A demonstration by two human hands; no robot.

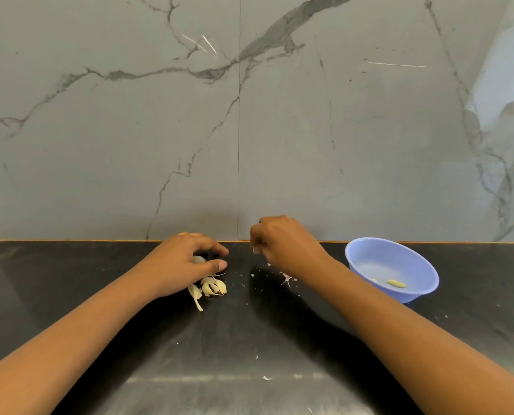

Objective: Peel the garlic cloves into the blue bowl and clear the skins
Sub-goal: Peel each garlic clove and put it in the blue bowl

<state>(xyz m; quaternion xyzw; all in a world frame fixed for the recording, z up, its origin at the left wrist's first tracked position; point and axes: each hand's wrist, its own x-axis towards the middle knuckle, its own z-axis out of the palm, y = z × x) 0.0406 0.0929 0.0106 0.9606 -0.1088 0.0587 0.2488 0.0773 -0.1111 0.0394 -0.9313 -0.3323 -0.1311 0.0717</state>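
Peeling is the step in hand, I think: the left hand (186, 265) lies on the black counter (249, 339) with its fingers and thumb curled round one pale garlic clove (198, 260), and only a small part of this clove shows under the fingers. The right hand (282, 250) is lifted a little above the counter, just beside the left one, with its fingers curled together. Something pale is at its fingertips, but I cannot tell if it is a piece of skin pinched there or only a nail.

To my judgement the task is not far along. The next move calls for the right fingertips to catch the loose skin on the held clove and pull it off, while the left hand keeps the clove steady. After that the bare clove must travel to the right, to the blue bowl (384, 254), which stands on the counter near the right forearm.

Now the count. I see two hands and one bowl. In the bowl lie two peeled cloves (396, 283), a longer one and a smaller one near it. One clove is in the left hand. Touching this hand on the near side is one small heap of cloves and skins (213, 288); about three pieces, but I cannot separate cloves from empty skins. One larger skin scrap (286, 278) lies under the right wrist, and many tiny flakes are spread on the counter, too small to count
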